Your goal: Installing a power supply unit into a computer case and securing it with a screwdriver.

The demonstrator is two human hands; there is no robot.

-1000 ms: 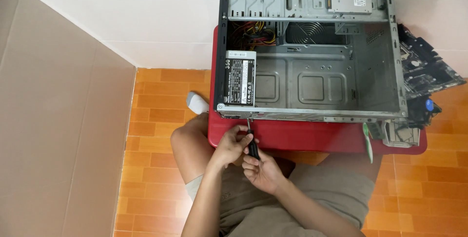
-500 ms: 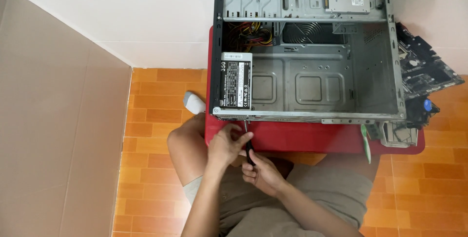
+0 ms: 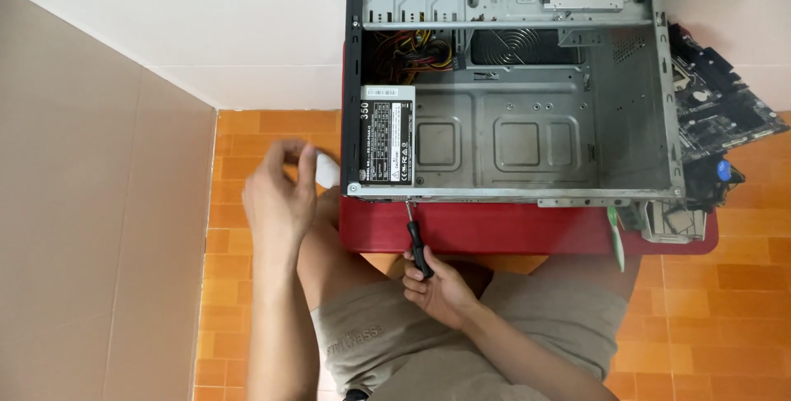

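From the head view, I am watching my right hand (image 3: 443,286) closing around the black handle of a screwdriver (image 3: 416,240), whose tip is touching the near edge of the open computer case (image 3: 515,129), just beside the power supply unit (image 3: 387,145) in the case's near-left corner. My left hand (image 3: 278,195) is hovering loosely open over the orange floor tiles (image 3: 239,286), holding nothing, its fingers near a small white object (image 3: 327,173). The case is lying on a red mat (image 3: 511,228). A bare circuit board (image 3: 717,104) is lying to the case's right.
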